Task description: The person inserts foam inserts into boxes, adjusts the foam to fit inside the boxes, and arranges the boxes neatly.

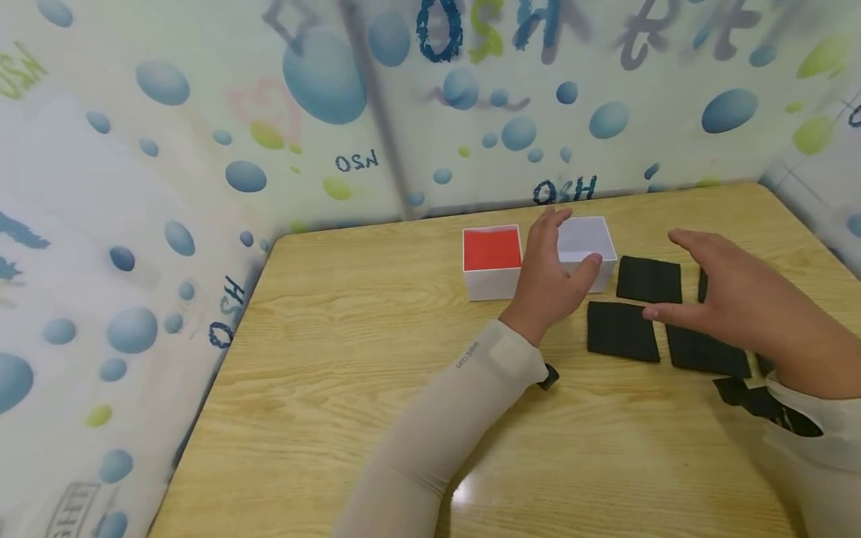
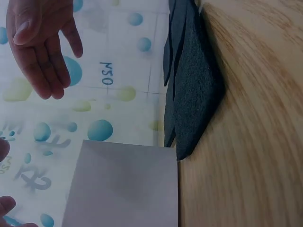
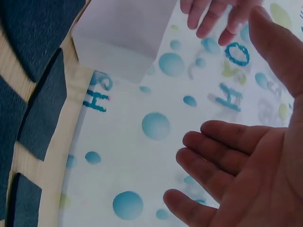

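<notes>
My left hand [image 1: 546, 288] hovers in front of the white box [image 1: 605, 278], fingers extended and thumb apart, with nothing in its grasp. To the right, my right hand [image 1: 747, 291] is raised above several flat black squares [image 1: 622, 332]. Its palm faces inward and holds nothing, as the right wrist view of the hand [image 3: 246, 170] also shows. Left of the white box stands a second white box with a red inside [image 1: 492, 285]. In the left wrist view, black pieces [image 2: 199, 80] lie beside the white box [image 2: 125, 189]. My hands and forearms partly hide some squares.
A small black scrap [image 1: 550, 377] shows from under the left sleeve, and more black scraps [image 1: 763, 403] lie near the right wrist. The wooden table [image 1: 323, 359] meets a patterned wall [image 1: 403, 90] at the back and left.
</notes>
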`<state>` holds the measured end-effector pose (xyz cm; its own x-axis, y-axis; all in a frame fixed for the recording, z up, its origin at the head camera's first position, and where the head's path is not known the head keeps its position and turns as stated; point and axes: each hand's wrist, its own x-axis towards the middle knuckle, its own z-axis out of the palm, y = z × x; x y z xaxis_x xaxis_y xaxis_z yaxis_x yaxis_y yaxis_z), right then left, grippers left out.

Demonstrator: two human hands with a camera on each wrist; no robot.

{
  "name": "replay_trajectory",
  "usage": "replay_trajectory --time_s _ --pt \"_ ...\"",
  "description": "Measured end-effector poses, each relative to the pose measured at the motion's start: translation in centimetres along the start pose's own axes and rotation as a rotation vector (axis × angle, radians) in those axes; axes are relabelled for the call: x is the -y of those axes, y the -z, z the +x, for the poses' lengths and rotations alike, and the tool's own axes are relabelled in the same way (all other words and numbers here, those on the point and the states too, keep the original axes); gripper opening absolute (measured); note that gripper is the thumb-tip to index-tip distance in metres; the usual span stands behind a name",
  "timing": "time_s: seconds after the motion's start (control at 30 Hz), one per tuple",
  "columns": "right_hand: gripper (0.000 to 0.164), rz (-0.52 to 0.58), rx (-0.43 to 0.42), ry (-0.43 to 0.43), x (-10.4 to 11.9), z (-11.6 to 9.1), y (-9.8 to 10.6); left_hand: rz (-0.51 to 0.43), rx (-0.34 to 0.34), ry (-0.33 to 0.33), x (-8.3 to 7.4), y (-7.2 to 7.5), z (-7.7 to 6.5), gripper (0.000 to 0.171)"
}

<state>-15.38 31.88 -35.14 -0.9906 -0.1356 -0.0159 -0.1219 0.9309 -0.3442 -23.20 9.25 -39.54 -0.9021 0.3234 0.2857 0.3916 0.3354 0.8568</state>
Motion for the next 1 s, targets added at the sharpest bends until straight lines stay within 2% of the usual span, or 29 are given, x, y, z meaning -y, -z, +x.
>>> replay_trajectory --time_s 0.2,0.4,0.57,0.87,1.0 --pt "0.119 -0.014 0.029 0.01 -1.0 0.1 0.3 -0.005 -0.031 0.019 0.6 -0.9 0.5 0.066" --pt "0.119 -0.005 0.073 0.009 -1.4 0.3 0.2 0.023 -0.001 0.035 1.2 -1.3 0.7 0.069" --pt "0.122 -0.006 0.117 0.029 -1.4 0.6 -0.3 0.022 0.011 0.081 1.9 -1.8 0.7 0.076" --pt "0.123 -0.034 0.142 0.068 -1.5 1.0 -1.0 -0.06 -0.011 0.201 3.0 -2.4 1.0 0.09" --pt "0.126 -0.026 0.151 0.065 -1.9 1.3 -1.5 -0.114 -0.013 0.218 3.4 -2.3 1.1 0.088"
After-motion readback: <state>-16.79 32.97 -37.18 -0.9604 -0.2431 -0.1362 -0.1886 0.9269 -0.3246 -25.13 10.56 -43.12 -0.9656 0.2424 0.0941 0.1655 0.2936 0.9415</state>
